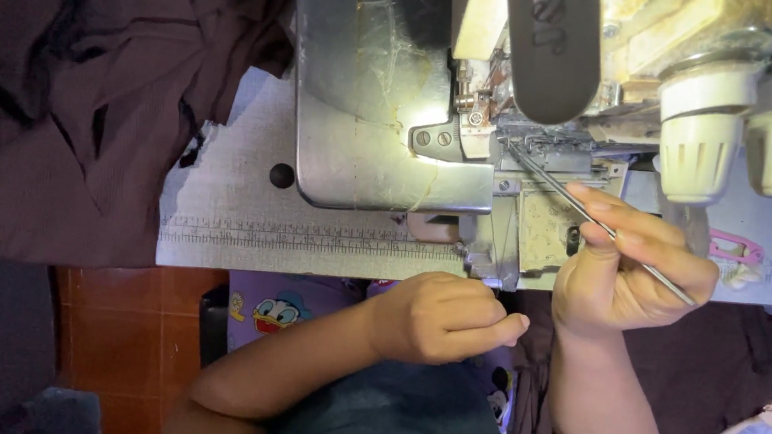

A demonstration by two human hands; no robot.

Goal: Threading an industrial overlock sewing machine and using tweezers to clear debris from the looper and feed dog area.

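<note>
My right hand (626,263) grips thin metal tweezers (580,205), whose tips reach up and left into the needle area (511,144) of an overlock sewing machine (385,107). My left hand (442,318) is curled into a loose fist just below the table's front edge, under the machine's open front plate (541,229); a fine thread may be pinched in its fingers, but I cannot tell. A lamp lights the metal bed around the presser foot (477,105).
A heap of dark maroon fabric (74,91) covers the table's left side. A ruler strip (311,239) runs along the table's front edge. Two white tension knobs (741,135) stand at the right, with a pink clip (737,246) below them. Red tiled floor (139,317) shows below.
</note>
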